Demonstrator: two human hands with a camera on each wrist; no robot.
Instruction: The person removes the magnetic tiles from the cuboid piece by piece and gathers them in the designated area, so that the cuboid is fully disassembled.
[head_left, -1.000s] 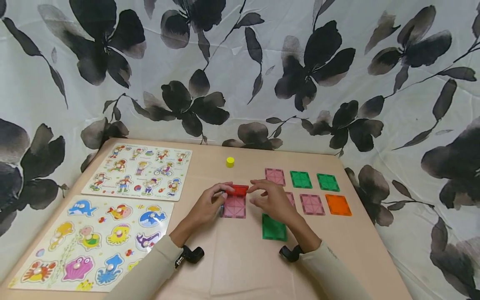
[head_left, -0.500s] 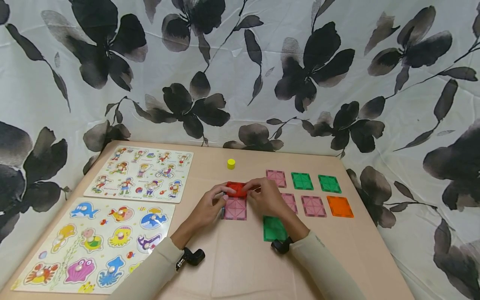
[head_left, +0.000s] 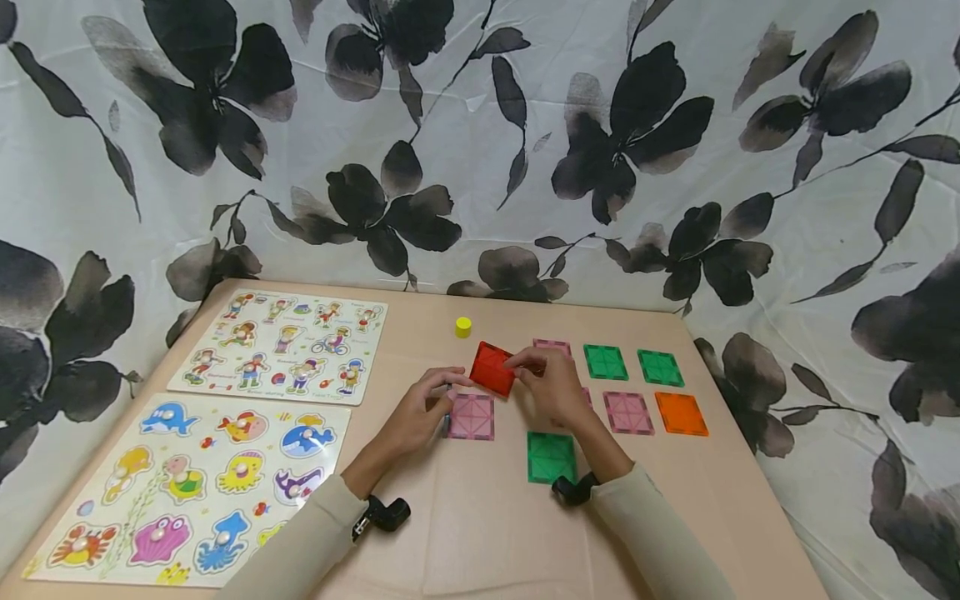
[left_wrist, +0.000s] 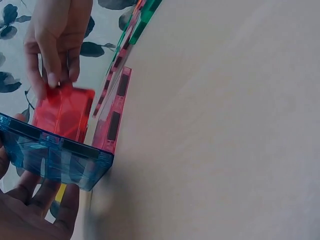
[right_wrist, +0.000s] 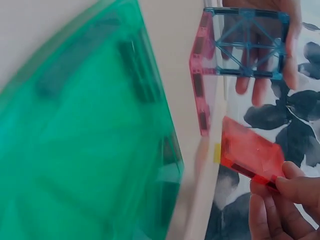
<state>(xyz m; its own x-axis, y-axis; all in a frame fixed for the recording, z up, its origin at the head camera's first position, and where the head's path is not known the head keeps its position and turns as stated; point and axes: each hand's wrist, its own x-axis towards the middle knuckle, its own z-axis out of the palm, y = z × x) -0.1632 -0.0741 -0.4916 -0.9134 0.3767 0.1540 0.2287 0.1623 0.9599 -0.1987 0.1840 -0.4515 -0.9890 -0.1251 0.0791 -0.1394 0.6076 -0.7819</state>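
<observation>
Lifted off the pink tile (head_left: 471, 416) since the earlier frame, the red tile (head_left: 492, 368) is hanging pinched in the right hand (head_left: 552, 388); the left hand (head_left: 417, 413) is gripping an upright blue tile (left_wrist: 52, 156) at the pink tile's edge.

My head view is evenly and softly lit with faint shadows and bowed edges, while on my right wrist view the near green tile (right_wrist: 85, 135) smears out of focus and the left wrist's tabletop (left_wrist: 225, 125) looks washed-out.

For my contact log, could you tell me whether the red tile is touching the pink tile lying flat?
Apart. In the right wrist view, the red tile, pinched by the right hand, hangs clear of the pink tile, with background showing between them.
</observation>
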